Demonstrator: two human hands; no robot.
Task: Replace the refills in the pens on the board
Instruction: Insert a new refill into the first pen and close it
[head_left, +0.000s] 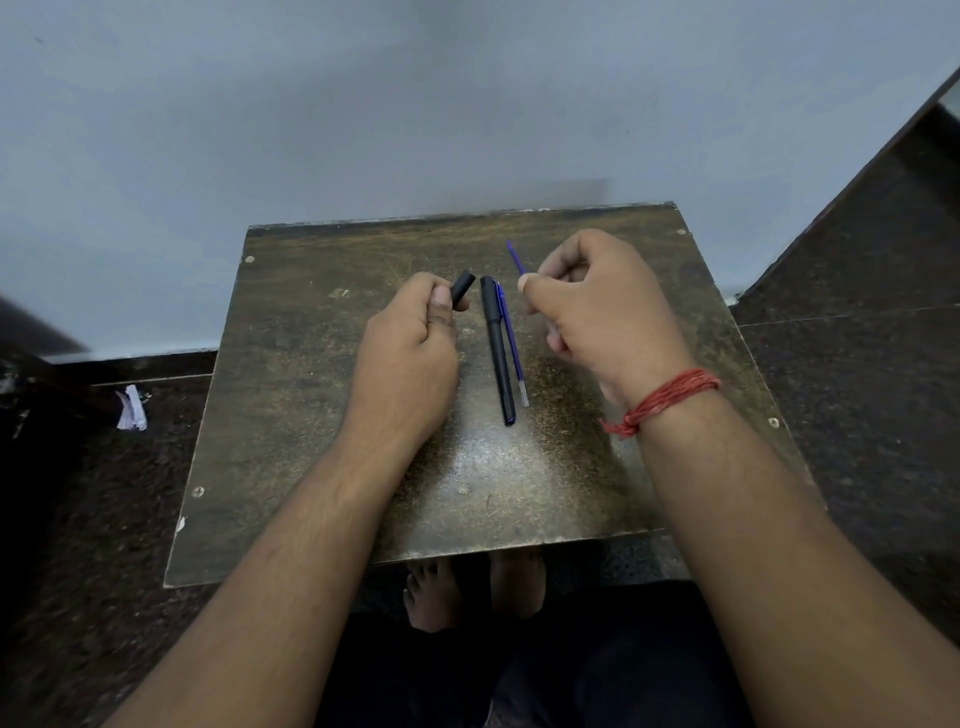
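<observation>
A worn brown board (311, 415) lies in front of me. On its middle rests a capped black pen (497, 348), with a blue refill (511, 343) lying right beside it on the right. My left hand (405, 358) is closed around a black pen barrel (461, 291), whose open end sticks out past my thumb. My right hand (602, 312) pinches another blue refill (515, 258) between thumb and fingers, its far end pointing up and to the left. The two hands are apart, one on each side of the lying pen.
The board stands against a pale blue wall (363, 104) on a dark speckled floor (857, 389). A crumpled bit of paper (131, 409) lies on the floor to the left. My bare feet (467, 587) show below the board's near edge. A red thread (660, 400) circles my right wrist.
</observation>
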